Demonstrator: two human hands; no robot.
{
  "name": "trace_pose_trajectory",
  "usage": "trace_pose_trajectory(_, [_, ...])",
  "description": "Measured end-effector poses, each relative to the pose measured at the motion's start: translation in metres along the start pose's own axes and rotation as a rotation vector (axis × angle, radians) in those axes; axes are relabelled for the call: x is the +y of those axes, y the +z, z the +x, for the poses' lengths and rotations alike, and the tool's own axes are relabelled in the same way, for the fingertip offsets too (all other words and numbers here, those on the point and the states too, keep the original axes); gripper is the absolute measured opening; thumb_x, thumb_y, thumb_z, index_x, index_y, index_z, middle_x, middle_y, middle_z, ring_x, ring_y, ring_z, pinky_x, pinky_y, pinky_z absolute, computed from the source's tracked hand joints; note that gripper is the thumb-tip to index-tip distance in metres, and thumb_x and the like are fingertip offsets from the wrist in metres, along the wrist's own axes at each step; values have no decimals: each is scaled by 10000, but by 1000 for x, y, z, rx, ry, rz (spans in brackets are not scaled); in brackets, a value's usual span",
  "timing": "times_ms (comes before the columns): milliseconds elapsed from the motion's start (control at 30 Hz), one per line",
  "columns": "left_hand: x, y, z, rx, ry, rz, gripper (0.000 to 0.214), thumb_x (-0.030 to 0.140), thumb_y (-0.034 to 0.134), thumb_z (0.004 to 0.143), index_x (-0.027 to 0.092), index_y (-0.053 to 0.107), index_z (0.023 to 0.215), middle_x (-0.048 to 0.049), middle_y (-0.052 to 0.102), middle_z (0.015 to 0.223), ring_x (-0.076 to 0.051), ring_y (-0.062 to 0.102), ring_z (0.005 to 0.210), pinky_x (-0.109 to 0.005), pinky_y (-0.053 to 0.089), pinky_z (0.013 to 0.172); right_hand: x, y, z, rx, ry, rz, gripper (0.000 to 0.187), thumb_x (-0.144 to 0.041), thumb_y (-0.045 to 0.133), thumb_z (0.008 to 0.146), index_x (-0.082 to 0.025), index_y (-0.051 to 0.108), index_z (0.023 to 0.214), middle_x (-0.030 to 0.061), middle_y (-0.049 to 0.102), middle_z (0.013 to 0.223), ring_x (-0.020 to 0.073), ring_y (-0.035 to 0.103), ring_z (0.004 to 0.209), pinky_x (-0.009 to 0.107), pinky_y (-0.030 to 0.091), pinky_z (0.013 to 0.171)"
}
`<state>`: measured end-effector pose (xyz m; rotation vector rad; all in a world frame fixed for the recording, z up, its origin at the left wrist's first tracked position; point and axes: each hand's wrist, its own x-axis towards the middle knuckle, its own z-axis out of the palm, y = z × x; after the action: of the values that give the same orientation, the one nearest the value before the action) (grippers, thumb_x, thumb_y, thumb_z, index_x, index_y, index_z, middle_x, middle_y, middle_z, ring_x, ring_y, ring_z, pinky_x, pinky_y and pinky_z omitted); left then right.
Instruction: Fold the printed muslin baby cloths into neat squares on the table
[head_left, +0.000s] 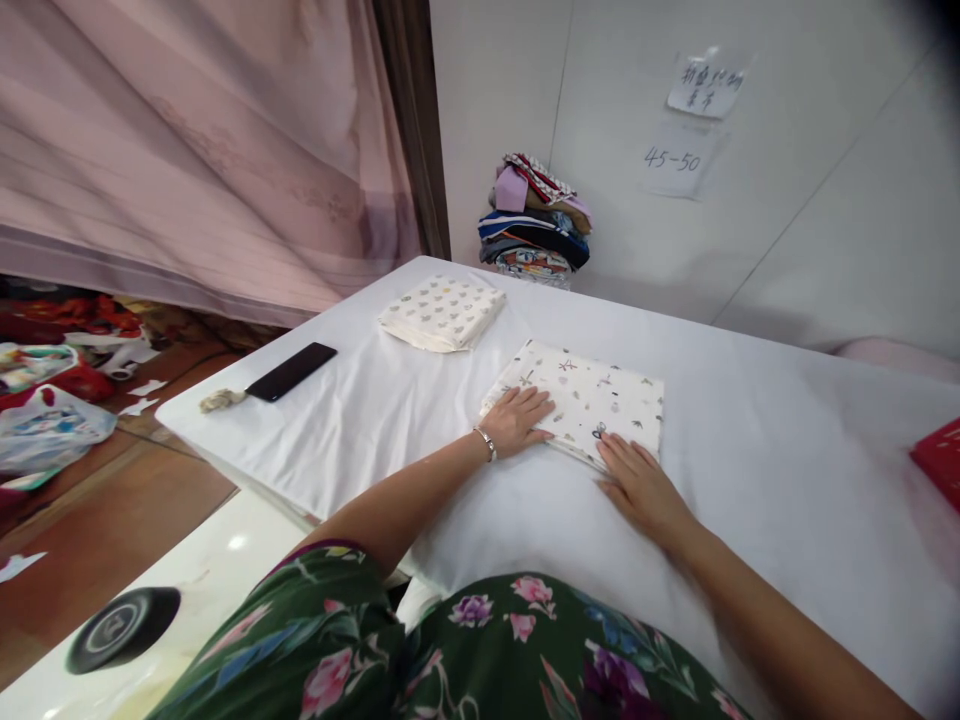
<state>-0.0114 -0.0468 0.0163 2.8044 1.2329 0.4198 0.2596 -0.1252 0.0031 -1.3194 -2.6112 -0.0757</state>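
A folded white cloth with small printed figures (592,395) lies flat on the white-covered table (375,410). My left hand (517,418) rests flat on its near left corner, fingers stretched out, a bracelet on the wrist. My right hand (637,480) lies flat at the cloth's near edge, fingertips touching it, fingers spread. Neither hand grips anything. A second folded cloth with a dotted print (442,312) sits farther back to the left, apart from both hands.
A black phone (291,371) with a small tassel lies near the table's left edge. A stack of folded clothes (536,220) stands against the wall at the back. A red item (939,455) is at the right edge. Bags lie on the floor at left (45,420).
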Motion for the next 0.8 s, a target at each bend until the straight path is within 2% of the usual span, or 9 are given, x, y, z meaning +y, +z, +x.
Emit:
trace_pose_trajectory(167, [-3, -9, -9, -18, 11, -91, 476, 428, 419, 879, 263, 381, 1324, -36, 360, 1407, -192, 234, 1330, -397, 130, 1104, -1, 2, 0, 12, -2, 11, 496, -351, 335, 915, -199, 285, 1385, 89, 349, 1410, 212, 264, 1315, 454, 265, 1052])
trace_pose_trajectory(300, [10, -11, -7, 20, -33, -77, 482, 482, 409, 868, 252, 428, 1291, -52, 381, 1393, -223, 257, 1320, -440, 144, 1095, 0, 7, -1, 27, -16, -4, 489, -335, 356, 912, -199, 302, 1378, 85, 342, 1414, 209, 268, 1314, 450, 283, 1047])
trace_pose_trajectory(500, [32, 6, 1, 73, 224, -77, 521, 460, 381, 883, 232, 335, 1349, -45, 356, 1408, -203, 240, 1327, -433, 94, 1108, -2, -9, 6, -48, 6, 25, 476, -352, 346, 916, -219, 315, 1372, 73, 340, 1416, 203, 279, 1310, 450, 290, 1050])
trace_pose_trajectory(633, [30, 13, -4, 73, 248, -73, 546, 458, 404, 874, 218, 313, 1356, -44, 360, 1406, -210, 252, 1320, -426, 128, 1102, -13, -11, 20, -44, 6, 15, 542, -352, 348, 913, -216, 199, 1416, 69, 275, 1445, 207, 223, 1330, 453, 281, 1056])
trace_pose_trajectory(733, [28, 10, -8, 81, 235, -84, 483, 410, 405, 882, 214, 363, 1321, -41, 391, 1387, -208, 281, 1307, -411, 180, 1090, -21, 2, 26, -1, -48, -7, 626, -352, 378, 899, -209, 89, 1435, 87, 267, 1445, 224, 233, 1326, 456, 306, 1041])
trace_pose_trajectory(800, [26, 3, -7, 86, 202, -127, 386, 354, 369, 901, 216, 441, 1255, -42, 470, 1324, -191, 359, 1262, -374, 250, 1064, -24, 12, 25, 19, -66, -26, 654, -356, 389, 895, -216, 50, 1436, 89, 260, 1446, 232, 240, 1322, 459, 308, 1038])
